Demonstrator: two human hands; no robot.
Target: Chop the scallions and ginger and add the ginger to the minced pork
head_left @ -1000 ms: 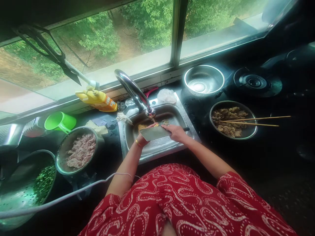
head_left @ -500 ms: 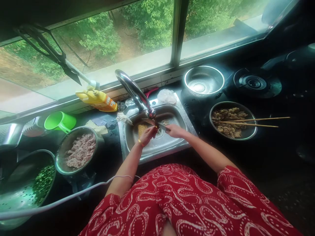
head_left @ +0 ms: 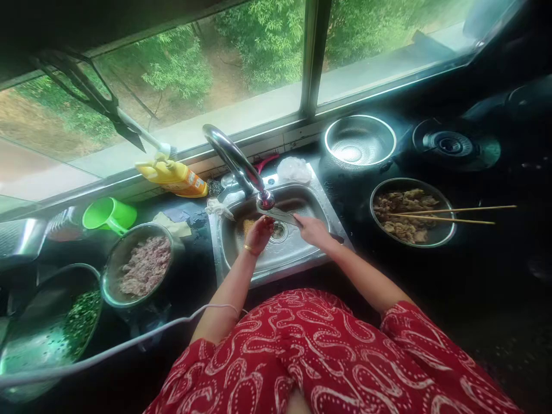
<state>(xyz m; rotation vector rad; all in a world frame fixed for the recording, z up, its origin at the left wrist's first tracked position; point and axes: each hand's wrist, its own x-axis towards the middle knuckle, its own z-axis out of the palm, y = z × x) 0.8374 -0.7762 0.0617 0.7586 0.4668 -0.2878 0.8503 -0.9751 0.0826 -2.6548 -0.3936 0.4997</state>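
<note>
**Knife held under tap, over sink**

1 knife (head_left: 282, 215), gripped by the right hand (head_left: 314, 230), is held just under the tap (head_left: 241, 167) above the sink (head_left: 321, 198). The left hand (head_left: 259, 234), fingers curled, is set against the blade. 1 bowl of meat (head_left: 144, 265) is kept left.

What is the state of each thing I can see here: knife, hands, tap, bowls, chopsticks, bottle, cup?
Cleaver: held over the sink, blade under the tap spout.
Right hand: closed on the cleaver handle.
Left hand: fingers at the blade.
Tap: water flow cannot be told.
Bowl of minced meat: filled.
Bowl of cooked food: filled.
Chopsticks: lying across its rim.
Colander: empty, upright.
Yellow bottle: lying on its side.
Green cup: tipped over.
</note>
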